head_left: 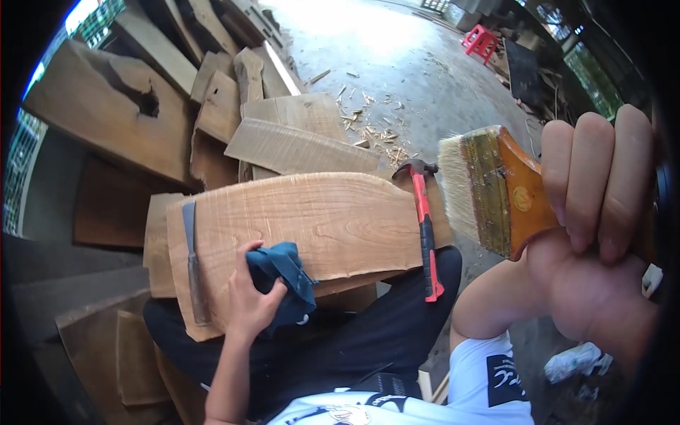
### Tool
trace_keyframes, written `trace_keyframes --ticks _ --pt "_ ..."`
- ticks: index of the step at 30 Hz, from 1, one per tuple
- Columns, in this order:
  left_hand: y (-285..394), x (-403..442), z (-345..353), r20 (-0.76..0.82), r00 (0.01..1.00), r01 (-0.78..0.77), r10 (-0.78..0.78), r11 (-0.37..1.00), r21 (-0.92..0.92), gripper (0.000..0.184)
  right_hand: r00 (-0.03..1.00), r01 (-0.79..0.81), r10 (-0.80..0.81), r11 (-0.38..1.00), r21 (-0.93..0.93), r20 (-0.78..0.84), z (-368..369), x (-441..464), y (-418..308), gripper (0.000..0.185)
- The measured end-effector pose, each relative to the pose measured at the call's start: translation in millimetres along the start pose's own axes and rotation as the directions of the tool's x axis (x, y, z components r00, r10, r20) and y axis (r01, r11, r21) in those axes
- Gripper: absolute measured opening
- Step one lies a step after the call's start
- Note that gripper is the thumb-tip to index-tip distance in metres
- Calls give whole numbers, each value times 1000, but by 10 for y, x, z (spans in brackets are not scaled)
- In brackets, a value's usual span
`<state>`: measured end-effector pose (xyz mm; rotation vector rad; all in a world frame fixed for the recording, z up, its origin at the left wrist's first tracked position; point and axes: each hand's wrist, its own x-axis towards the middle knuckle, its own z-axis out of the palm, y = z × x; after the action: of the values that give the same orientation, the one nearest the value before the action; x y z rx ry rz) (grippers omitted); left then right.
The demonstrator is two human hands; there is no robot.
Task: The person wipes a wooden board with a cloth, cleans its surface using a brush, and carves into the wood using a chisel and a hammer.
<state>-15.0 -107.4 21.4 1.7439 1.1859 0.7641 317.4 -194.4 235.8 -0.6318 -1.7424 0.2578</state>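
Remotely, I record the left hand (248,294) gripping a crumpled dark-teal cloth (285,273) at the near edge of a long light-brown wooden board (340,219). The right hand (586,212) grips a wide, pale-bristled, orange-handled brush (496,188), raised right of the board. A red-and-black claw hammer (423,227) lies across the board's right end.

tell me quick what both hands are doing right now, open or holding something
Left hand: closed, holding a dark teal cloth.
Right hand: closed, holding a wide brush.
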Motion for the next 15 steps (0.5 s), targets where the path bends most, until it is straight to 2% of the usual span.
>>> trace_keyframes --ticks 1,2,3,4,6,8,11,15 --pt "12 -1 5 3 1000 -5 5 999 -52 63 1000 -5 4 1000 13 21 92 119 136 93" --pt "-25 -4 12 -17 999 -39 39 999 -27 62 999 -2 2 1000 8 32 -106 -71 -98 93" --pt "-57 -9 31 -31 997 -78 78 997 -3 62 999 0 0 1000 -5 41 -102 39 11 93" --pt "-83 -11 50 -23 997 -79 78 995 -63 61 999 5 -5 1000 -11 44 2 128 102 93" --pt "-25 -27 19 -29 998 -63 63 998 16 61 999 24 -25 999 38 32 74 47 -100 93" --pt "-34 -48 -9 -15 999 -36 36 999 25 62 999 35 -38 996 80 34 206 74 -31 94" --pt "-103 -22 24 -8 996 -92 92 996 -2 61 997 61 -63 996 61 33 479 291 170 94" --pt "-77 -73 48 -10 996 -91 91 996 -8 62 1000 0 -1 997 82 10 395 338 175 94"
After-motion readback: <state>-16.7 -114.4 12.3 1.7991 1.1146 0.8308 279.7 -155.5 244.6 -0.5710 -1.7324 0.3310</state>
